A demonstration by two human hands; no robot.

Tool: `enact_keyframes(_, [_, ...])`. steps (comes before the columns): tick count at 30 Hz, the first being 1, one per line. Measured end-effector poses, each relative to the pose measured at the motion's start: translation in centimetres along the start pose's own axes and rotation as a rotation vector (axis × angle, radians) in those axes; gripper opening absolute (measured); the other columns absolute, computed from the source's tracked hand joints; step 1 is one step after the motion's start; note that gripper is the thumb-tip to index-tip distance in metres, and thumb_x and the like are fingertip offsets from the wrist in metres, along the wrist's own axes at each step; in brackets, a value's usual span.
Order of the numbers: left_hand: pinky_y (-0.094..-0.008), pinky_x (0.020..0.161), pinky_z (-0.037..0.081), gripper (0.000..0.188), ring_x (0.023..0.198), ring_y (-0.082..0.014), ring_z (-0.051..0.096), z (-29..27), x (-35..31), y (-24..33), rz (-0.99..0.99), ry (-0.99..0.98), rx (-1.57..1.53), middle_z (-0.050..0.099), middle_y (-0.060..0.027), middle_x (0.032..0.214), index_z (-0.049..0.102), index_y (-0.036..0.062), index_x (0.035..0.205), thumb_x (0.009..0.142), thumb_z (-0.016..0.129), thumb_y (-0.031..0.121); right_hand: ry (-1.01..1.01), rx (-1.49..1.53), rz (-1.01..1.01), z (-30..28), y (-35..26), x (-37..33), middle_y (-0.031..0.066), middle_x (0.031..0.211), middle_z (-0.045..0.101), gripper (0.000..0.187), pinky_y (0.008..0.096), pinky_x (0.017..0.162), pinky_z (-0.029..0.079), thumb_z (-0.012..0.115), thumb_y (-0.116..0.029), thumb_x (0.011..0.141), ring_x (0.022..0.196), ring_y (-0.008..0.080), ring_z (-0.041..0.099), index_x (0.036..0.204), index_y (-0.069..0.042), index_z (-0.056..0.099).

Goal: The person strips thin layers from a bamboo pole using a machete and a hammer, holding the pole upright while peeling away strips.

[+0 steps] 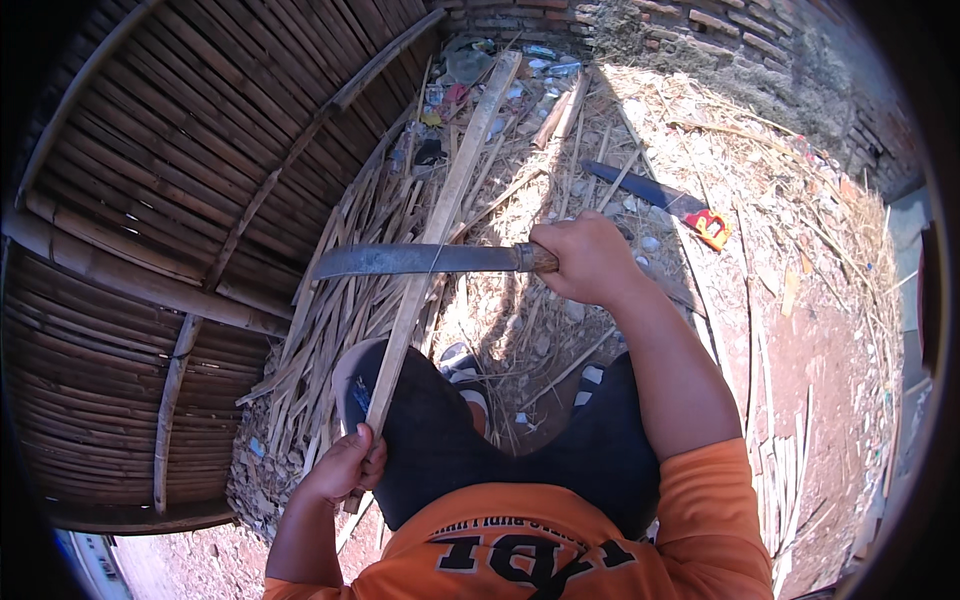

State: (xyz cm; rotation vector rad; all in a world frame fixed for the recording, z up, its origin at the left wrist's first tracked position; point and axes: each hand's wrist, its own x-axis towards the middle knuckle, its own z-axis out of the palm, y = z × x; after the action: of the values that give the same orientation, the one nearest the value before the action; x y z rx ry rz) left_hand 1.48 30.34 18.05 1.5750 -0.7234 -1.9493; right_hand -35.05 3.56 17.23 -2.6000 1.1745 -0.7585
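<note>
A long pale bamboo strip [455,195] slants from my lap toward the far wall. Its near end is gripped in my left hand [345,465], beside my left thigh. In my right hand [590,258] is the wooden handle of a machete [430,260], my fingers wrapped round it. The long dark blade points left and lies across the strip, above it in the picture; whether its edge bites into the strip I cannot tell. The strip passes over my left knee.
A handsaw [655,190] with a red and yellow handle lies on the ground to the right. Many split bamboo strips [330,310] are heaped at left beside a slatted bamboo wall [200,150]. A brick wall [720,30] stands at the back, with litter [470,68] before it.
</note>
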Motion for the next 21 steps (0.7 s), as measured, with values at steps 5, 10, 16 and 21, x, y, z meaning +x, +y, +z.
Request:
enact_keyframes(5, [-0.0269, 0.047, 0.021, 0.064, 0.049, -0.0097, 0.026, -0.3, -0.9, -0.6, -0.048, -0.093, -0.002, 0.031, 0.0040, 0.064, 0.046, 0.0141, 0.081, 0.096, 0.043, 0.076, -0.035, -0.027, -0.212, 0.5, -1.8, 0.3, 0.0069, 0.073, 0.066, 0.023, 0.0434, 0.075, 0.047, 0.079, -0.025, 0.074, 0.073, 0.0315, 0.067, 0.085, -0.012, 0.063])
enact_keyframes(10, [-0.0270, 0.046, 0.022, 0.062, 0.049, -0.0097, 0.028, -1.2, -1.5, -1.1, -0.070, -0.155, -0.053, 0.034, 0.0030, 0.064, 0.046, 0.0137, 0.081, 0.101, 0.039, 0.072, 0.041, 0.180, 0.302, -1.4, 3.1, 0.1, 0.0118, 0.073, 0.068, 0.021, 0.0490, 0.071, 0.053, 0.075, -0.026, 0.077, 0.076, 0.0374, 0.070, 0.089, -0.011, 0.066])
enact_keyframes(16, [-0.0279, 0.046, 0.021, 0.065, 0.049, -0.0102, 0.026, -0.5, -0.7, -1.3, -0.097, -0.088, 0.047, 0.032, 0.0038, 0.063, 0.046, 0.0136, 0.080, 0.095, 0.044, 0.077, -0.023, 0.033, -0.088, 0.5, -0.5, -0.1, 0.0081, 0.071, 0.066, 0.018, 0.0475, 0.074, 0.049, 0.077, -0.024, 0.077, 0.074, 0.0352, 0.068, 0.085, -0.013, 0.064])
enact_keyframes(21, [-0.0268, 0.046, 0.024, 0.067, 0.049, -0.0099, 0.030, -1.6, -1.3, -1.5, -0.074, -0.087, 0.130, 0.034, 0.0033, 0.062, 0.045, 0.0133, 0.079, 0.098, 0.038, 0.077, 0.007, 0.001, -0.038, 0.4, 0.1, 0.4, 0.0090, 0.073, 0.068, 0.014, 0.0491, 0.075, 0.051, 0.075, -0.022, 0.077, 0.077, 0.0364, 0.068, 0.085, -0.015, 0.066])
